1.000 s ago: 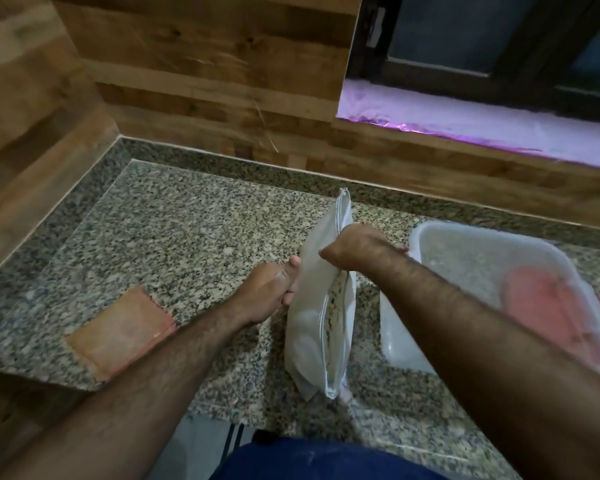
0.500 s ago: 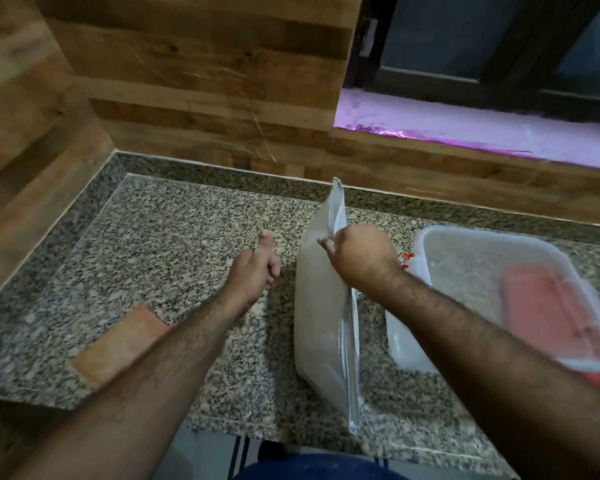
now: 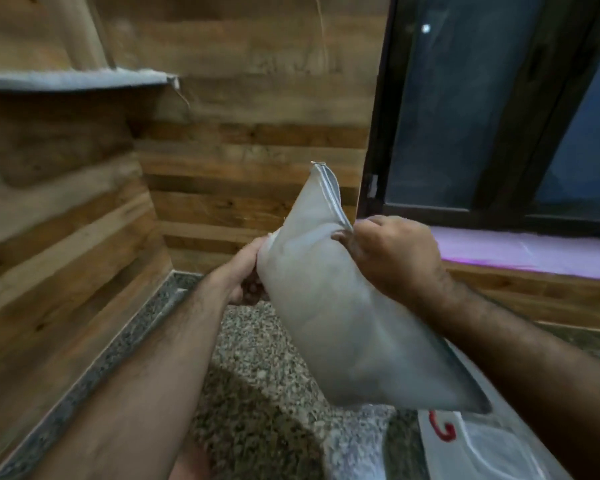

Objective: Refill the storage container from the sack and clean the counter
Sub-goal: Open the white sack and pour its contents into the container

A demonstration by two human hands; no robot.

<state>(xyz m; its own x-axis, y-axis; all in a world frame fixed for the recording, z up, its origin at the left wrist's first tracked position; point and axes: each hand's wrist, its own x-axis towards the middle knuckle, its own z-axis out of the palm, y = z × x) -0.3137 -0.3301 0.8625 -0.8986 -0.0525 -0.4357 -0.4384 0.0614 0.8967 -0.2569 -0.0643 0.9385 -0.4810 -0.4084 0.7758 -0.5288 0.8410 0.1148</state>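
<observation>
Two hands hold the sack clear above the counter, open air all around it. The left hand is closed on its left edge; the right hand pinches the seamed top edge. The sack is pale, smooth, pillow-shaped and tilted. Below its lower corner sits the translucent storage container with a red clip. Behind the sack, wood-plank wall; to its right, a dark window frame.

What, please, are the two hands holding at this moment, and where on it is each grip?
Both hold the white sack, lifted above the counter: the left hand grips its left edge, the right hand its seamed upper edge.
</observation>
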